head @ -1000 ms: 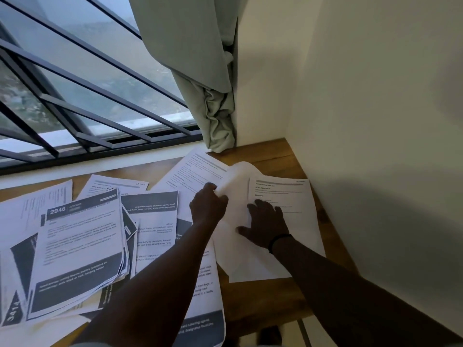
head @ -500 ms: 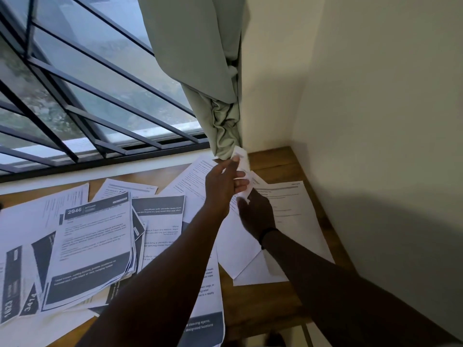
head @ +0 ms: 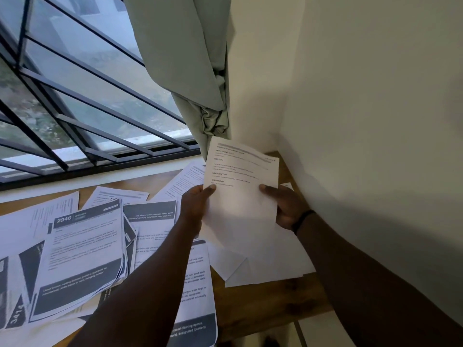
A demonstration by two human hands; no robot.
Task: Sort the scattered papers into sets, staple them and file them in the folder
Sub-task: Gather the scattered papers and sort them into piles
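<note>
Right now, in the head view, you hold one printed sheet [head: 241,186] up off the wooden table [head: 270,299] with both hands, in the far right corner where the two walls meet. Your left hand [head: 194,209] grips the sheet's left edge, thumb laid across the front of the page and the other fingers hidden behind it. Your right hand [head: 285,206] grips the right edge the same way, thumb on the front, fingers behind; a dark band [head: 302,220] circles that wrist. Both forearms reach in from the near edge and converge on the sheet, the left one passing over the scattered papers. The sheet is tilted with its top towards the window, printed side facing you, with headings and a few lines of text on its upper half; the small print is too blurred to read.

Below the held sheet, several white sheets [head: 263,261] lie overlapped on the table. To the left, a loose stack topped by a page marked 2946 [head: 85,256] sits among more papers with dark bands, spread across the left and near parts of the table. Beyond them, a barred window [head: 82,96] fills the far left, and a grey-green curtain [head: 195,71] hangs bunched beside the corner.
</note>
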